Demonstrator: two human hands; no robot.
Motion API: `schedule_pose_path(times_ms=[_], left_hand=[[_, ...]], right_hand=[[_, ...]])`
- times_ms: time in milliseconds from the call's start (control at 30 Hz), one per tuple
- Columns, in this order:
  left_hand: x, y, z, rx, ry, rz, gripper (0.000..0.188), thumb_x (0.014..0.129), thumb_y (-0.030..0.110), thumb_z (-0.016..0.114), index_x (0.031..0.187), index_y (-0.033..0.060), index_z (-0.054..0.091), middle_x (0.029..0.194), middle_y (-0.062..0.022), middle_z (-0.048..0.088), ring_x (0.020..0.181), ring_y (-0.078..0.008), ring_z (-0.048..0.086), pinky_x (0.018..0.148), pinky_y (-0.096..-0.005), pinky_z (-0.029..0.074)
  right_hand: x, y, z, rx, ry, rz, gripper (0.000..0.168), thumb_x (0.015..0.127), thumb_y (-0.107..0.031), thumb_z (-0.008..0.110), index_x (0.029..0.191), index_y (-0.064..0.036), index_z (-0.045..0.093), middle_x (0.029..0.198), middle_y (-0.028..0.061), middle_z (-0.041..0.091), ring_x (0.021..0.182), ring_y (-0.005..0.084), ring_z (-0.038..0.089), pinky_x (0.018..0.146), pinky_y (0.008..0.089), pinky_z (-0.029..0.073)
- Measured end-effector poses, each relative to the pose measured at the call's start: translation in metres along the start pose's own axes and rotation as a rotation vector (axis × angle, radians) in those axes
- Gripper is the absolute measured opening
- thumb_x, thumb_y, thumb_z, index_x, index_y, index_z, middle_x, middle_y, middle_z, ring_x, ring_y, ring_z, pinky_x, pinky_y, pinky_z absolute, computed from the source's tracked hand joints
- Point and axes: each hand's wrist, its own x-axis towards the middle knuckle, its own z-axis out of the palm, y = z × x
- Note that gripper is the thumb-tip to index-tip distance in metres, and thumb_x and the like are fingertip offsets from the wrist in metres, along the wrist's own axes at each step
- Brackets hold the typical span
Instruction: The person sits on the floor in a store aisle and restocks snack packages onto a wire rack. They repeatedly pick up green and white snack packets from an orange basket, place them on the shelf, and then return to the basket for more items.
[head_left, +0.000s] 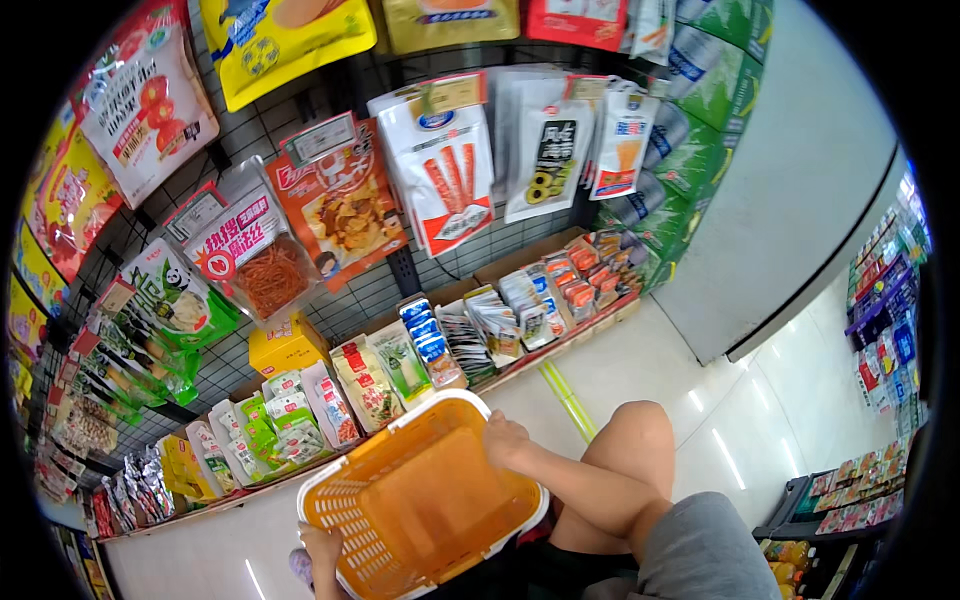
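Observation:
An orange plastic shopping basket (427, 502) with a white rim is tilted in front of me, its open top facing up. My left hand (322, 547) grips its rim at the lower left. On the upper right side, my right hand (504, 442) is closed around the rim, the forearm crossing over my bent leg. Only the bare orange floor and slotted walls show inside the basket. Just beyond its far rim runs a low shelf of small snack packets (285, 420), including a box of blue-topped packets (429, 337).
Snack bags, such as an orange one (341, 202) and a white one (442, 165), hang from a wire grid rack (330, 322). A pale panel (780, 180) stands at right. Yellow-green tape (566, 401) marks the tiled floor (660, 375). Bottles (787, 553) stand lower right.

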Motion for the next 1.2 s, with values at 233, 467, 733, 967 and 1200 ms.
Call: schedule_pose_path(times_ms=[233,467,733,967,1200], left_hand=[[0.003,0.040,0.042,-0.267,-0.086,0.385,0.080,0.071,0.022,0.064,0.124,-0.0181,0.020,0.106,-0.0374,0.048,0.099,-0.0455,0.051,0.085,-0.0442,0.045],[0.003,0.114,0.069,-0.208,-0.274,0.564,0.068,0.072,0.023,0.065,0.116,-0.0157,0.031,0.104,-0.0344,0.053,0.090,-0.0438,0.057,0.083,-0.0437,0.046],[-0.042,0.177,0.077,-0.204,-0.426,0.409,0.073,0.071,0.025,0.066,0.116,-0.0191,0.028,0.104,-0.0357,0.054,0.098,-0.0440,0.055,0.084,-0.0399,0.046],[-0.026,0.205,0.106,-0.094,-0.491,0.355,0.090,0.071,0.028,0.065,0.126,-0.0216,0.013,0.113,-0.0382,0.045,0.102,-0.0456,0.052,0.087,-0.0411,0.045],[-0.034,0.259,0.113,0.002,-0.523,0.287,0.107,0.069,0.034,0.067,0.131,-0.0192,-0.002,0.126,-0.0417,0.029,0.106,-0.0459,0.049,0.093,-0.0394,0.042]], right_hand=[[-0.039,0.060,-0.047,0.170,0.315,0.274,0.047,0.079,-0.017,0.058,0.115,0.004,0.036,0.111,0.0276,0.053,0.099,0.0368,0.059,0.082,0.0405,0.049],[-0.064,0.116,-0.084,0.166,0.416,0.412,0.051,0.078,-0.019,0.058,0.118,0.004,0.035,0.111,0.0290,0.052,0.103,0.0387,0.056,0.087,0.0416,0.046],[-0.031,0.195,-0.086,0.135,0.249,0.453,0.054,0.077,-0.016,0.056,0.119,0.008,0.032,0.105,0.0306,0.055,0.100,0.0392,0.057,0.087,0.0404,0.046],[-0.008,0.202,-0.112,0.076,0.163,0.474,0.057,0.080,-0.018,0.053,0.121,0.011,0.027,0.108,0.0334,0.052,0.102,0.0408,0.056,0.087,0.0412,0.046],[0.013,0.243,-0.097,0.137,0.141,0.558,0.063,0.080,-0.019,0.054,0.127,0.009,0.023,0.114,0.0346,0.048,0.104,0.0428,0.054,0.090,0.0425,0.045]])
